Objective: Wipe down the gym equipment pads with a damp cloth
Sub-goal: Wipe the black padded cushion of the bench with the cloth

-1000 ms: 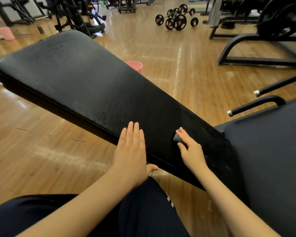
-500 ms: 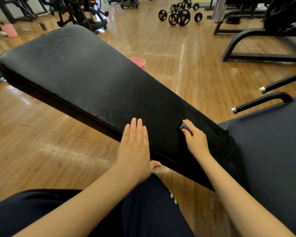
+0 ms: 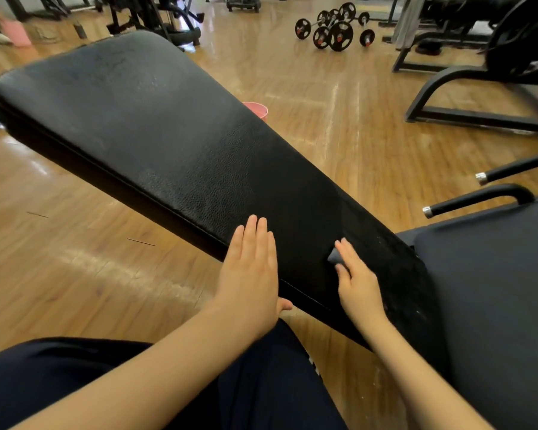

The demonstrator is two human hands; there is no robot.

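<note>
2 pads: backrest pad [image 3: 174, 144] & seat pad [image 3: 491, 290]; 1 cloth [image 3: 335, 256]; 2 hands; 1 pink bucket [image 3: 257, 109].

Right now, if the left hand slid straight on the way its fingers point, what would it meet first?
Only more of the long black textured vinyl bench pad. The left hand lies flat on its near edge, fingers pointing up across it; nothing sits on the pad in that line, as far as visible.
</note>
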